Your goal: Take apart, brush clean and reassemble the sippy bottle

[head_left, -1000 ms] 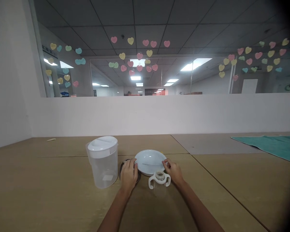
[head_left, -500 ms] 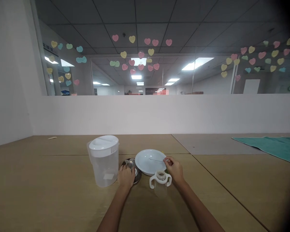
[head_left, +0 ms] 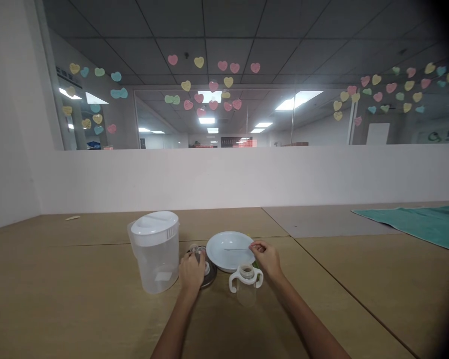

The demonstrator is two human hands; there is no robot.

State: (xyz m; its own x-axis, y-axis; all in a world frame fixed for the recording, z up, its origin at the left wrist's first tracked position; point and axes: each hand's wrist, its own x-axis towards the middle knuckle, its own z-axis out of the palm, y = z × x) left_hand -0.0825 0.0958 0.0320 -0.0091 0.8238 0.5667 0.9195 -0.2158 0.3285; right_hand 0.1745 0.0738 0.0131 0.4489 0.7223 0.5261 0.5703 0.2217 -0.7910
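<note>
Holding a thin stick [head_left: 236,249] (over the bowl [head_left: 228,239]).

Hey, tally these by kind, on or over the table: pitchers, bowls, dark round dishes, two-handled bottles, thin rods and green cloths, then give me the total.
Lidded pitcher: 1
Bowl: 1
Dark round dish: 1
Two-handled bottle: 1
Thin rod, in the right hand: 1
Green cloth: 1
Total: 6

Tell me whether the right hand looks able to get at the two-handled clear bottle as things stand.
Probably yes: the bottle stands close beside the right hand, with nothing visible between them. However, its fingers are pinching a thin rod, which might hamper a grasp.
</note>
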